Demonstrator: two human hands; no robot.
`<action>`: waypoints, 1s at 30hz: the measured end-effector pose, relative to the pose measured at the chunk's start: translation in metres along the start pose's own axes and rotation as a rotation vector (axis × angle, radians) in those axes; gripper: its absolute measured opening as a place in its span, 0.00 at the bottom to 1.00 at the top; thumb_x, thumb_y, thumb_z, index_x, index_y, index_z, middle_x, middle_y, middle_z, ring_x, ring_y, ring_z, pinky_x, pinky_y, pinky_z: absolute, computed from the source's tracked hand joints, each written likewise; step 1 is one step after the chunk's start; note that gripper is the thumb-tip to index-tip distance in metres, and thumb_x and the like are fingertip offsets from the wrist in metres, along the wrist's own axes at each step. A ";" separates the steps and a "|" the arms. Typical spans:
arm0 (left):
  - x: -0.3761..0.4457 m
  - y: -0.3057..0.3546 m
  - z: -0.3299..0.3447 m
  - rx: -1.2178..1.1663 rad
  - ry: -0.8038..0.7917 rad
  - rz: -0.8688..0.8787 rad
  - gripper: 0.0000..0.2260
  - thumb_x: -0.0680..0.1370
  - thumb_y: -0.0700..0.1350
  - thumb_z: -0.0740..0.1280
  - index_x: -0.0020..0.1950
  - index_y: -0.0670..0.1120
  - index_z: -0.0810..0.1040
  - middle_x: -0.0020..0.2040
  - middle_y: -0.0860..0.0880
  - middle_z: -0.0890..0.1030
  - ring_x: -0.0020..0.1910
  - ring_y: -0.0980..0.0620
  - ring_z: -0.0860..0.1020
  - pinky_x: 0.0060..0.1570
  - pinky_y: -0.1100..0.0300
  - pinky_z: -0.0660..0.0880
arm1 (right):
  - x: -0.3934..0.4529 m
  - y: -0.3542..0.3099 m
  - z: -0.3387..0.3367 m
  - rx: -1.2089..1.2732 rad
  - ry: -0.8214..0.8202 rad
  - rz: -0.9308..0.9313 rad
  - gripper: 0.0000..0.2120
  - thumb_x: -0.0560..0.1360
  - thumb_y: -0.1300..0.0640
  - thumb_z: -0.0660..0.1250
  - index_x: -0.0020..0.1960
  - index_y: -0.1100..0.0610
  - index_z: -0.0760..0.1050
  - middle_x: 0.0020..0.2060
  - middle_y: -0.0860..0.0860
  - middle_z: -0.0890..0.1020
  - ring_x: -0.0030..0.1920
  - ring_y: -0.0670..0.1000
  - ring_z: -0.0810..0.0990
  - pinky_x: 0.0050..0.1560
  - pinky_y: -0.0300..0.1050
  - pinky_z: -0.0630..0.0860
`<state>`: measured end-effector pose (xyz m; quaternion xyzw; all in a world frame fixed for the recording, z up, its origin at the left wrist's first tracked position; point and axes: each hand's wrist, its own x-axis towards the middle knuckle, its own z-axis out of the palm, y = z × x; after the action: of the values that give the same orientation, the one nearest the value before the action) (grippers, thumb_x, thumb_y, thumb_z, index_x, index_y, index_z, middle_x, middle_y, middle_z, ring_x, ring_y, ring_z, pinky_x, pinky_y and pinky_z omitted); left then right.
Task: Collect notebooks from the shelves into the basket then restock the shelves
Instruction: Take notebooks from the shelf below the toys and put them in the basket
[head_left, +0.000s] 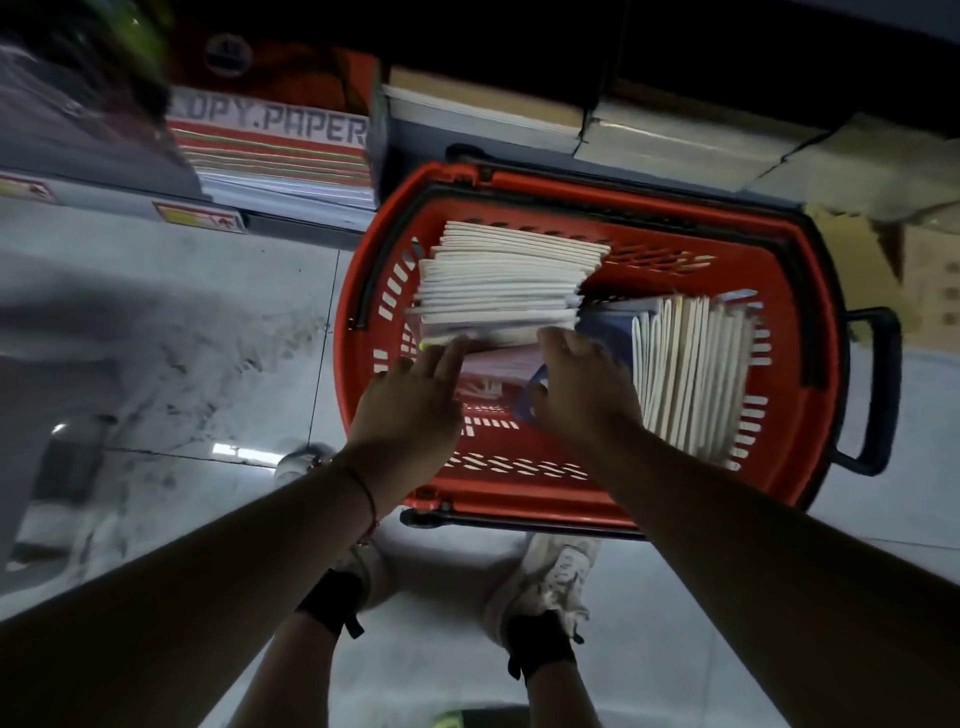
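Note:
A red plastic basket (519, 501) stands on the floor in front of me. In its left half, a thick stack of white-edged notebooks (498, 280) lies tilted. A second row of notebooks (691, 374) stands on edge in the right half, with a blue cover (608, 322) beside it. My left hand (410, 405) reaches in with straight fingers touching the stack's near edge. My right hand (587, 384) is at the stack's near right corner, its fingers curled over the edge. The fingertips are hidden.
The basket's black handle (878, 389) sticks out to the right. A box marked COPY PAPER (275, 130) and stacks of paper goods (493, 109) sit on the low shelf behind the basket. My shoes (556, 577) stand just before the basket on grey floor.

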<state>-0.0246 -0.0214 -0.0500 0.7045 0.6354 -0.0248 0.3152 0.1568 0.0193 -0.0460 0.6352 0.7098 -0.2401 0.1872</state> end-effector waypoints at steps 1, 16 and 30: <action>0.002 0.002 0.002 -0.010 0.017 0.003 0.27 0.81 0.46 0.60 0.79 0.51 0.53 0.70 0.47 0.70 0.63 0.46 0.73 0.59 0.50 0.75 | 0.001 0.000 0.002 -0.031 0.015 0.002 0.28 0.77 0.51 0.64 0.74 0.55 0.60 0.70 0.58 0.69 0.68 0.61 0.69 0.64 0.55 0.68; 0.000 0.004 -0.006 -0.024 -0.057 -0.111 0.10 0.81 0.45 0.62 0.62 0.49 0.73 0.53 0.50 0.82 0.48 0.50 0.82 0.51 0.53 0.80 | -0.014 0.021 0.003 0.033 0.069 -0.095 0.16 0.77 0.48 0.67 0.61 0.54 0.76 0.60 0.55 0.73 0.62 0.58 0.71 0.58 0.50 0.68; -0.059 0.068 -0.228 -0.597 -0.007 0.140 0.06 0.76 0.44 0.72 0.47 0.54 0.78 0.43 0.59 0.81 0.45 0.63 0.79 0.42 0.73 0.71 | -0.133 0.034 -0.202 1.213 -0.045 0.081 0.11 0.73 0.57 0.74 0.54 0.60 0.79 0.47 0.58 0.84 0.49 0.56 0.83 0.44 0.39 0.78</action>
<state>-0.0576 0.0361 0.1863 0.6228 0.5633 0.1824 0.5114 0.2151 0.0310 0.1909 0.6496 0.4176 -0.6080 -0.1841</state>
